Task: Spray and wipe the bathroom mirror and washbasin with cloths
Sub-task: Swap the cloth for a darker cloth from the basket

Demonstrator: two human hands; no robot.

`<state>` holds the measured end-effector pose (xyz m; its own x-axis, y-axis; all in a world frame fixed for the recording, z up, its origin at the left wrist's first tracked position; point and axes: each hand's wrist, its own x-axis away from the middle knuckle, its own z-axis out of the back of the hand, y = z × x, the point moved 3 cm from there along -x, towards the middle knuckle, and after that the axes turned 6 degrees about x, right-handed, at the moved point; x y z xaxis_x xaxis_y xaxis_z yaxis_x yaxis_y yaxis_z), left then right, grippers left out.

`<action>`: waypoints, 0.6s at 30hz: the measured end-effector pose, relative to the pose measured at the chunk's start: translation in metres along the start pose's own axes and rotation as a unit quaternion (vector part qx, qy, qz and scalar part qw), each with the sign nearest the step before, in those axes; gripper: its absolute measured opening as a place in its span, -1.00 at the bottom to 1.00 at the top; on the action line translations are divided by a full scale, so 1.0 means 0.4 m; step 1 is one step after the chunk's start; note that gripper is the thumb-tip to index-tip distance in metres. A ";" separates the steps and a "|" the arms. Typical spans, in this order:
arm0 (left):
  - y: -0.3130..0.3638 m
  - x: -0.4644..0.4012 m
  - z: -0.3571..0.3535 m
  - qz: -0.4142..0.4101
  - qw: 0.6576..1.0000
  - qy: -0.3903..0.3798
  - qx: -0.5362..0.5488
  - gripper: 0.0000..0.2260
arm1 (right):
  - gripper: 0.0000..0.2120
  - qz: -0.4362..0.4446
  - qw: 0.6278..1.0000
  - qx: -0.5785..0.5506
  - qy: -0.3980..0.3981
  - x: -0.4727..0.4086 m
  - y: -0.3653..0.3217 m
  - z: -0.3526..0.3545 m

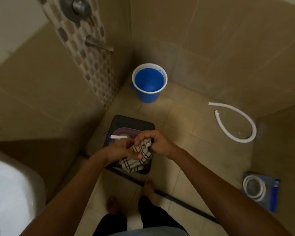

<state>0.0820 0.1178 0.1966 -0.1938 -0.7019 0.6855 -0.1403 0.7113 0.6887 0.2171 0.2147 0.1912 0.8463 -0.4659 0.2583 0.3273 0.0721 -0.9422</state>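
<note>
1. Nearest the camera: two bare feet (116, 206) on the tiled floor (186, 150), dark trouser legs above them; a white fixture (8, 189) fills the lower left corner, blurred, its kind not clear.
2. One dark strip (177, 200) crosses the floor diagonally, passing under the right foot.
3. Both forearms reach forward and meet over a dark perforated stool (126, 122); the left hand (121, 149) and right hand (156, 144) each have their fingers curled round one checked cloth (136, 160), bunched between them, its lower end hanging loose over the stool's near edge.
4. The hands and cloth hide most of what lies on the stool; one purple basin (121, 132) shows in part behind the left hand; one white spray nozzle (118, 137) with a blue tip lies across the basin's rim, the bottle beneath it hidden.
5. Right side, near the wall: one blue packet (262, 189) holding a coiled white hose lies flat on the floor.
6. Farther right: one loose white hose (242, 116) lies in an open loop, well apart from the stool.
7. Far corner: one blue bucket (149, 86) with a white rim stands upright on the floor.
8. Left wall, above: a mosaic tile band (85, 48) carries one round metal shower valve (78, 7) and one metal spout (99, 45) below it.
</note>
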 end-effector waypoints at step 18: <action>-0.314 -0.184 0.096 -0.024 0.959 0.258 0.118 -0.72 | -0.84 -0.428 0.893 0.022 0.135 -0.178 0.434 -0.161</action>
<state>0.0765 0.0816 0.0506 0.3153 -0.6158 0.7221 -0.3644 0.6240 0.6912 0.1868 0.2035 -0.0045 0.1479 -0.5619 0.8139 0.8274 -0.3805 -0.4131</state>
